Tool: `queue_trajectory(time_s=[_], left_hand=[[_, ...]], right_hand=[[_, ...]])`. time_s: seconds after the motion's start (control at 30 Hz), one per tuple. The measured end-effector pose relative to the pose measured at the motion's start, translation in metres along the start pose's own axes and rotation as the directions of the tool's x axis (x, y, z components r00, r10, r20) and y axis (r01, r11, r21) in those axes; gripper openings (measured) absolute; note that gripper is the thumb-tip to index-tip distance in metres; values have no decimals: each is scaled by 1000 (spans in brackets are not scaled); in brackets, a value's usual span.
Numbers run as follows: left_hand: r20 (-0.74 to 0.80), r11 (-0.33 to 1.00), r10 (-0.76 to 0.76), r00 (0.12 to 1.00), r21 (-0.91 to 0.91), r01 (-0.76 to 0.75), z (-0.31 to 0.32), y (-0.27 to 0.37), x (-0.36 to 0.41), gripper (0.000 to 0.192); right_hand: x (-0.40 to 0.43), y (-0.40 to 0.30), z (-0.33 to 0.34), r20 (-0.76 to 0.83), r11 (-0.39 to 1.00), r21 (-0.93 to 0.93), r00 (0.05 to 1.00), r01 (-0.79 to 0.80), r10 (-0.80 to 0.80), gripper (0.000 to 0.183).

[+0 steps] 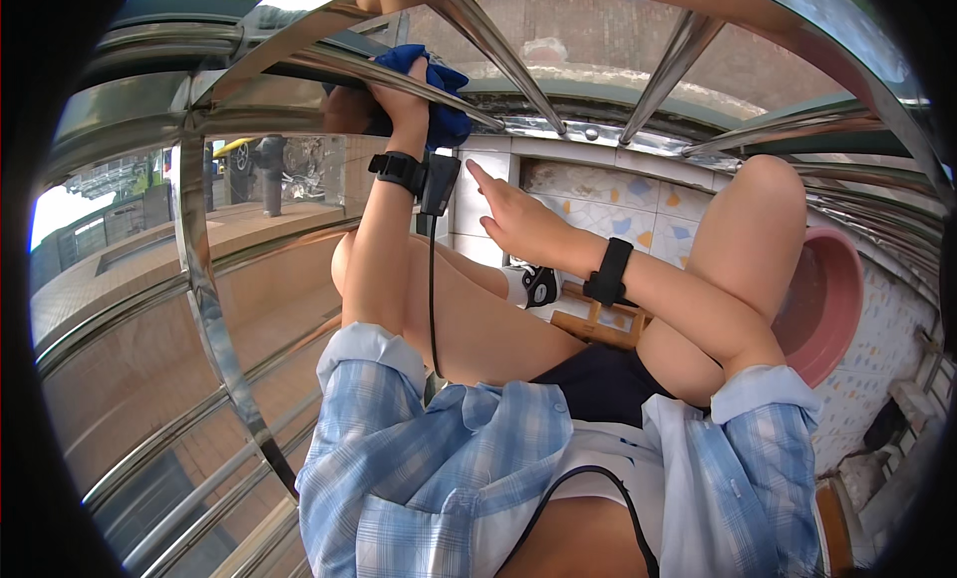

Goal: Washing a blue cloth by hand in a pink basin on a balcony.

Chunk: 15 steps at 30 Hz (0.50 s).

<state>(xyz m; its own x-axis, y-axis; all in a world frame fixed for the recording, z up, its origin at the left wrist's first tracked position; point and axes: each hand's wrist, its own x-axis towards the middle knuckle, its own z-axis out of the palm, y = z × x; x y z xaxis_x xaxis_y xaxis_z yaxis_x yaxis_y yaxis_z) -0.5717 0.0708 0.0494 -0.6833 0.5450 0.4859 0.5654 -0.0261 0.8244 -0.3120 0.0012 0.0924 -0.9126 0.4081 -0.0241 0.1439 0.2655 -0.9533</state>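
A blue cloth [448, 122] is bunched around a polished metal rail [396, 81] at the upper left of the railing. My left hand [404, 96] grips the cloth and presses it to the rail; part of the fingers is hidden by the rail and the cloth. To the right and lower, my right hand [516, 212] hangs free above the tiled ledge, holding nothing, its index finger stretched out and the other fingers partly bent. Black straps sit on both wrists, the left one carrying a small black device [439, 183] with a cable.
Shiny metal bars [516, 55] surround me in front and on the left. A pink plastic basin [837, 309] stands at the right beside my knee, on patterned tiles [875, 354]. Below my hands are a wooden stool [591, 327] and a black-and-white shoe [540, 286].
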Motion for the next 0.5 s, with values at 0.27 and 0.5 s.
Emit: queue_trajectory(time_s=[0.27, 0.5], left_hand=[[54, 982, 130, 990, 130, -136, -7, 9, -3, 73], [153, 865, 370, 916, 303, -400, -2, 32, -16, 63]], right_hand=[[0, -2, -2, 58, 999, 11, 997, -46, 45, 67], [-5, 2, -6, 60, 997, -49, 996, -67, 70, 69]])
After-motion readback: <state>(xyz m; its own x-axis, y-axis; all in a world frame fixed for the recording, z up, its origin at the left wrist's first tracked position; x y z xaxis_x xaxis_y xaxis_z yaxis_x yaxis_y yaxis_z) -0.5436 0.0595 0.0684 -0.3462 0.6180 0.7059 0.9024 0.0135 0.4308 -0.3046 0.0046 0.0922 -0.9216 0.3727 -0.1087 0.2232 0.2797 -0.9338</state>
